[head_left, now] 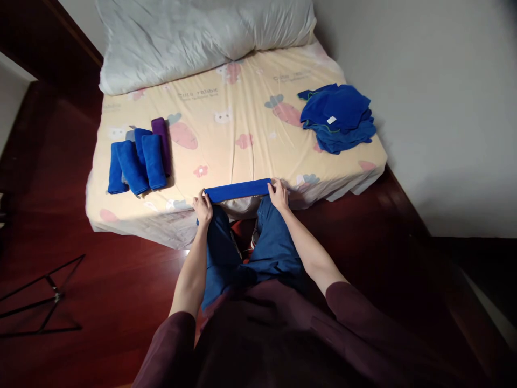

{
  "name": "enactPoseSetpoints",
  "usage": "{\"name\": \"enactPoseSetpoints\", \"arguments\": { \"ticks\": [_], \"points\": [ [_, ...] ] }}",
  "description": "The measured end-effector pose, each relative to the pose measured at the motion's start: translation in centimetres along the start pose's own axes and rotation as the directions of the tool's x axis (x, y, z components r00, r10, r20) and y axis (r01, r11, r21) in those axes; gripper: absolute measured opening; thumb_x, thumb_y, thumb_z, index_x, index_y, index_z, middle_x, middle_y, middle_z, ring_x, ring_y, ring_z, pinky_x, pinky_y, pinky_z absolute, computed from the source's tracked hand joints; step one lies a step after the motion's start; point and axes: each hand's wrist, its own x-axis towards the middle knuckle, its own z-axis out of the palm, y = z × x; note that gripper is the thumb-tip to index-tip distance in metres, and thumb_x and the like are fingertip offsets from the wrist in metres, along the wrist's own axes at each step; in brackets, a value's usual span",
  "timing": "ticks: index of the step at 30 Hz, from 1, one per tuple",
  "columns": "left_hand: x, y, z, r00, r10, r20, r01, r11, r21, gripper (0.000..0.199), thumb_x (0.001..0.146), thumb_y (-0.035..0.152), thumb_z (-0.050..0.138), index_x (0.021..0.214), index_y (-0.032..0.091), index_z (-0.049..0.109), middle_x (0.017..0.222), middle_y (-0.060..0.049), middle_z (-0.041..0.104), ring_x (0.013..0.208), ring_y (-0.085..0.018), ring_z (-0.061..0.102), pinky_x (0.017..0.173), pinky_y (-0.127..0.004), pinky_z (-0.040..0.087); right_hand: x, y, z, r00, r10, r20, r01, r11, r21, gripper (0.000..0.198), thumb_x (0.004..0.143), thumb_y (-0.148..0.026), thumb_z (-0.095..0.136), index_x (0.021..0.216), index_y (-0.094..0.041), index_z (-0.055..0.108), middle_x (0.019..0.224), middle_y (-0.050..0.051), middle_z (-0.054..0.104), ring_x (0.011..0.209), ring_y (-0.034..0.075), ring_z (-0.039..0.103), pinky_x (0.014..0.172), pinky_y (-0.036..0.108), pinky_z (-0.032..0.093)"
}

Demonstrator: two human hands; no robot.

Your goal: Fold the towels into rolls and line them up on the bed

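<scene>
A blue towel (237,190), folded into a long narrow strip, lies along the front edge of the bed. My left hand (203,207) grips its left end, with the thumb on top. At the other end my right hand (278,194) pinches the towel's right corner between thumb and fingers. Several rolled blue towels (153,161) rest in a group on the left of the bed, beside a purple rolled towel (160,141). To the right sits a loose heap of blue towels (339,116) with a small white label showing.
The bed (218,145) has a yellow sheet printed with carrots and rabbits. A large white bundle of bedding (202,40) lies across its far side. A grey wall (424,108) rises on the right. Black stand legs (52,291) stand on the dark red floor at the left.
</scene>
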Motion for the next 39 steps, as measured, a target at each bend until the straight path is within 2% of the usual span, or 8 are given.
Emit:
{"name": "enactPoseSetpoints", "arguments": {
  "ticks": [17,24,26,28,31,34,36,39],
  "points": [
    [-0.2,1.3,-0.4,0.997,-0.063,0.049,0.054,0.984,0.169,0.046,0.106,0.038,0.037,0.142,0.019,0.06,0.112,-0.016,0.072,0.118,-0.034,0.055,0.106,-0.045,0.038,0.0,-0.5,0.0,1.0,0.027,0.008,-0.026,0.999,-0.03,0.031,0.102,-0.041,0.049,0.118,-0.019,0.064,0.098,0.009,0.073,0.093,0.024,0.068,0.092,0.035,0.052],
    [0.3,2.8,-1.5,0.997,-0.077,0.022,0.067,0.952,0.299,0.038,0.102,0.037,0.046,0.127,0.016,0.065,0.127,-0.021,0.063,0.125,-0.036,0.052,0.106,-0.046,0.038,-0.3,-2.0,-0.2,0.993,0.087,-0.074,-0.095,0.99,-0.101,0.036,0.098,-0.047,0.054,0.114,-0.016,0.063,0.103,0.013,0.07,0.097,0.026,0.066,0.092,0.036,0.051],
    [0.4,3.3,-2.4,0.995,-0.095,0.005,0.091,0.966,0.242,0.031,0.099,0.035,0.051,0.118,0.017,0.067,0.125,-0.021,0.062,0.127,-0.036,0.052,0.108,-0.047,0.038,-0.3,-2.3,-0.4,0.996,0.06,-0.073,-0.068,0.992,-0.109,0.034,0.098,-0.046,0.052,0.109,-0.017,0.065,0.109,0.015,0.069,0.103,0.027,0.064,0.096,0.037,0.05],
    [-0.1,3.7,-3.4,0.983,-0.178,-0.033,0.18,0.982,0.055,0.023,0.095,0.035,0.058,0.11,0.019,0.067,0.121,-0.018,0.064,0.128,-0.034,0.053,0.109,-0.045,0.039,0.0,-2.5,-0.8,0.999,0.024,-0.048,-0.03,0.993,-0.118,0.031,0.098,-0.043,0.051,0.106,-0.017,0.066,0.113,0.016,0.068,0.11,0.029,0.062,0.101,0.04,0.048],
    [-2.6,4.1,-4.0,0.89,-0.456,-0.018,0.417,0.828,-0.376,0.018,0.091,0.038,0.064,0.099,0.022,0.064,0.109,-0.011,0.068,0.123,-0.03,0.06,0.104,-0.038,0.046,1.5,-2.6,-1.6,1.0,-0.027,0.012,0.028,0.995,-0.099,0.031,0.093,-0.037,0.056,0.114,-0.017,0.066,0.121,0.017,0.068,0.12,0.03,0.059,0.108,0.044,0.045],
    [-6.0,5.1,-2.8,0.781,-0.605,0.152,0.567,0.587,-0.577,0.019,0.086,0.037,0.07,0.087,0.02,0.065,0.089,-0.009,0.071,0.101,-0.028,0.07,0.088,-0.036,0.056,4.1,-3.2,-2.2,0.977,-0.114,0.182,0.121,0.992,-0.029,0.037,0.09,-0.037,0.06,0.121,-0.018,0.066,0.127,0.015,0.068,0.126,0.029,0.059,0.113,0.043,0.043],
    [-7.4,6.1,-1.4,0.734,-0.614,0.29,0.627,0.448,-0.637,0.021,0.083,0.034,0.075,0.082,0.016,0.066,0.08,-0.01,0.071,0.084,-0.026,0.073,0.079,-0.036,0.06,5.9,-3.8,-2.4,0.911,-0.145,0.387,0.148,0.989,0.022,0.04,0.09,-0.038,0.064,0.125,-0.019,0.066,0.131,0.013,0.069,0.128,0.026,0.061,0.113,0.041,0.044],
    [-7.3,7.8,0.3,0.681,-0.592,0.432,0.654,0.227,-0.721,0.023,0.084,0.031,0.077,0.082,0.011,0.066,0.078,-0.012,0.071,0.072,-0.021,0.072,0.073,-0.033,0.062,8.1,-5.0,-2.5,0.726,-0.091,0.681,0.135,0.991,-0.012,0.051,0.083,-0.034,0.075,0.131,-0.021,0.066,0.135,0.012,0.068,0.126,0.024,0.064,0.11,0.037,0.048]
  ]
}}
